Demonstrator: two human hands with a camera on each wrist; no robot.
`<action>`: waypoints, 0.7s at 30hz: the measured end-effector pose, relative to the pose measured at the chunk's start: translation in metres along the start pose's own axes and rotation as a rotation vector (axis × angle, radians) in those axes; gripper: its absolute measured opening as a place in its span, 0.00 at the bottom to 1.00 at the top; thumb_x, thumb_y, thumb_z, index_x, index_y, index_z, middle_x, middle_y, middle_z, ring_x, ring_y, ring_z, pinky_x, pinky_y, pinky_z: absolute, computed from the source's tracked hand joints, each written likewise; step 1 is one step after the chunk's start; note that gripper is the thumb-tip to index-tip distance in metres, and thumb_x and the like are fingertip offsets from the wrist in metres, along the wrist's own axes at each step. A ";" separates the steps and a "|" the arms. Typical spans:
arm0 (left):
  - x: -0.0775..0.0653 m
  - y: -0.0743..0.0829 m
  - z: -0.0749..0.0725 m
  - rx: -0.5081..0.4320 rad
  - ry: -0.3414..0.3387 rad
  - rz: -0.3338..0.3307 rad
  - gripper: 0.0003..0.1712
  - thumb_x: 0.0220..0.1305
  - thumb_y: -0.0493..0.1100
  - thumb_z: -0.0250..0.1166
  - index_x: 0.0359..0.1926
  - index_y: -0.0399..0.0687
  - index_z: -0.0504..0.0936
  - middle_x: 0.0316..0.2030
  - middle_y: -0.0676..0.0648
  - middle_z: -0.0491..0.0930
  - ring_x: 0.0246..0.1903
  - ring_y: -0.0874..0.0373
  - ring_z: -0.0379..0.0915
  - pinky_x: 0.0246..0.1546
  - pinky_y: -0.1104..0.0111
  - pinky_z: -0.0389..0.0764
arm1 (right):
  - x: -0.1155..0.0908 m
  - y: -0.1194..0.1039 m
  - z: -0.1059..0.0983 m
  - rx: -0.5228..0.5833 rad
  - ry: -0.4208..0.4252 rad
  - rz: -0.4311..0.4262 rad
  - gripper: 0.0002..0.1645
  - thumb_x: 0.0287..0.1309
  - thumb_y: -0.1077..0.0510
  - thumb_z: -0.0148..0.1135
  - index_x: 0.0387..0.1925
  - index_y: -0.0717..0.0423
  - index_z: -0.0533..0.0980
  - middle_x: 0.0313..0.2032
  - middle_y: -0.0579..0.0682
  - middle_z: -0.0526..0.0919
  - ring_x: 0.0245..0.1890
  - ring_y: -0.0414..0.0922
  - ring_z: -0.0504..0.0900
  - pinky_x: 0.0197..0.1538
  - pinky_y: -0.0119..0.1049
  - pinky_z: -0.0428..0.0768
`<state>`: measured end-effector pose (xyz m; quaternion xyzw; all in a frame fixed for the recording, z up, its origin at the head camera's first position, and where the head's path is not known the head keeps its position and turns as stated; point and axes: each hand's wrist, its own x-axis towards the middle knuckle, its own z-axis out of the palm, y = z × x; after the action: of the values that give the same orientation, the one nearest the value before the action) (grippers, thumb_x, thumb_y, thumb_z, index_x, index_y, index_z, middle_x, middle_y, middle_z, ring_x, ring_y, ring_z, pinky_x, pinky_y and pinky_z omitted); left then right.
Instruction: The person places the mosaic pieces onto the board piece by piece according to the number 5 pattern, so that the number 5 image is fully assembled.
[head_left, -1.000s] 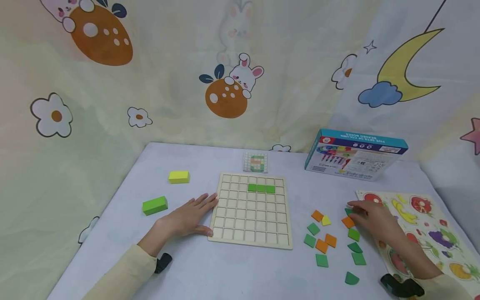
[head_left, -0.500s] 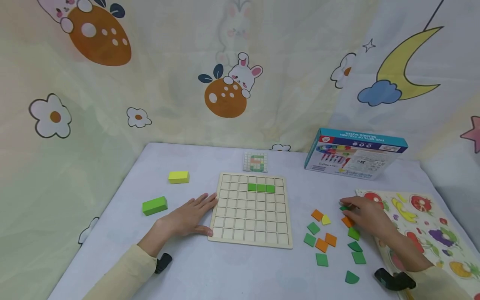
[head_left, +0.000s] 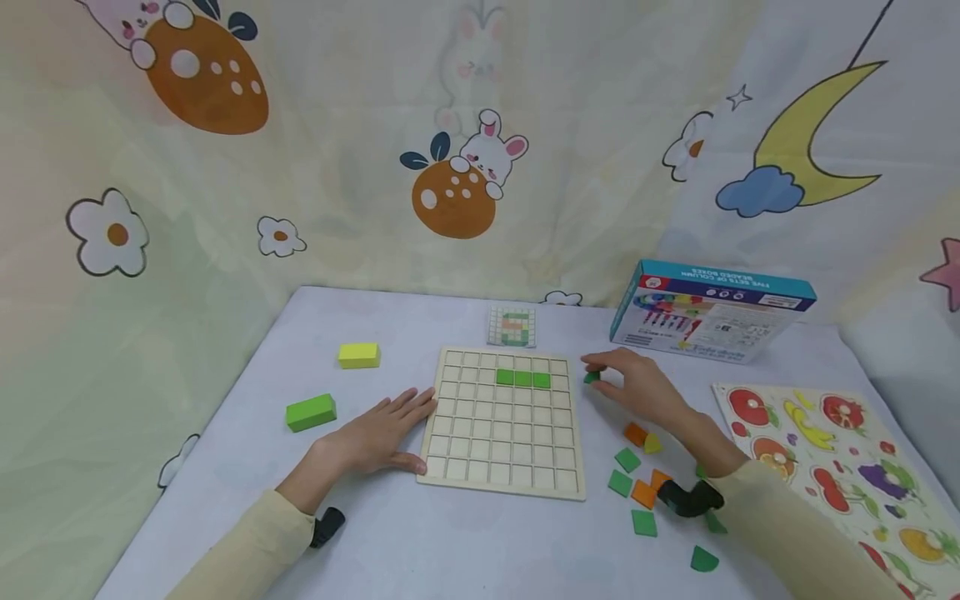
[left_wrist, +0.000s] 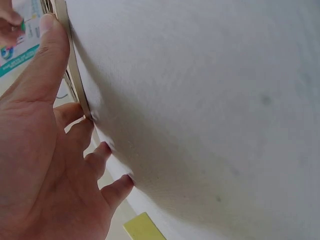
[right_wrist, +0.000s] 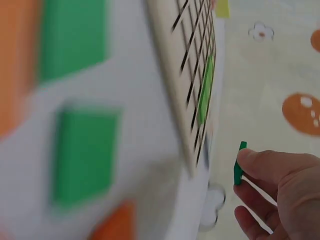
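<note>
Between the thumb and fingertips of my right hand (head_left: pixel 643 390) a small dark green tile (right_wrist: pixel 240 166) is pinched. In the head view this hand is just off the upper right edge of the wooden grid board (head_left: pixel 501 429). Three light green squares (head_left: pixel 522 379) sit side by side in a row of the board near its far edge. My left hand (head_left: pixel 372 437) lies with fingers spread along the board's left side, its thumb against the rim in the left wrist view. A small printed pattern card (head_left: pixel 512 326) lies beyond the board.
Loose green tiles (head_left: pixel 643 523), orange tiles (head_left: pixel 643 493) and a yellow tile (head_left: pixel 653 444) lie right of the board, some under the right forearm. At left are a yellow block (head_left: pixel 359 356) and a green block (head_left: pixel 311 412). A box (head_left: pixel 712 312) and fruit-picture sheet (head_left: pixel 832 450) are at right.
My right hand has picked up the green tile by the fruit sheet and carried it left and away from me, toward the board's upper right corner. The left hand has stayed put.
</note>
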<state>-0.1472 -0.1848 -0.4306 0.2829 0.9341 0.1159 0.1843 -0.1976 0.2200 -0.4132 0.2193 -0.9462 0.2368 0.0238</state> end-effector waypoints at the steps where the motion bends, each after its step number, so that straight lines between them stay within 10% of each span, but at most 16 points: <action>1: 0.000 0.000 0.000 -0.004 -0.003 0.001 0.57 0.56 0.68 0.61 0.76 0.47 0.49 0.77 0.46 0.44 0.76 0.43 0.37 0.73 0.43 0.50 | 0.010 -0.010 0.006 0.003 -0.008 -0.020 0.26 0.56 0.63 0.68 0.58 0.55 0.77 0.44 0.50 0.86 0.49 0.50 0.80 0.56 0.52 0.79; 11: 0.003 -0.002 0.006 0.016 -0.010 -0.018 0.57 0.55 0.70 0.60 0.77 0.50 0.48 0.78 0.49 0.43 0.77 0.46 0.37 0.74 0.46 0.51 | 0.080 -0.078 0.063 0.041 -0.129 -0.234 0.23 0.59 0.62 0.66 0.56 0.57 0.78 0.45 0.50 0.86 0.50 0.48 0.81 0.55 0.45 0.80; 21: 0.001 -0.003 0.004 0.032 0.007 0.010 0.56 0.57 0.69 0.59 0.76 0.48 0.48 0.77 0.47 0.44 0.76 0.44 0.38 0.73 0.45 0.52 | 0.094 -0.089 0.083 0.019 -0.175 -0.154 0.21 0.60 0.60 0.66 0.56 0.53 0.78 0.49 0.49 0.84 0.51 0.46 0.81 0.57 0.42 0.79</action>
<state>-0.1480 -0.1864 -0.4353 0.2900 0.9351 0.1026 0.1758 -0.2393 0.0735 -0.4338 0.3116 -0.9226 0.2234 -0.0427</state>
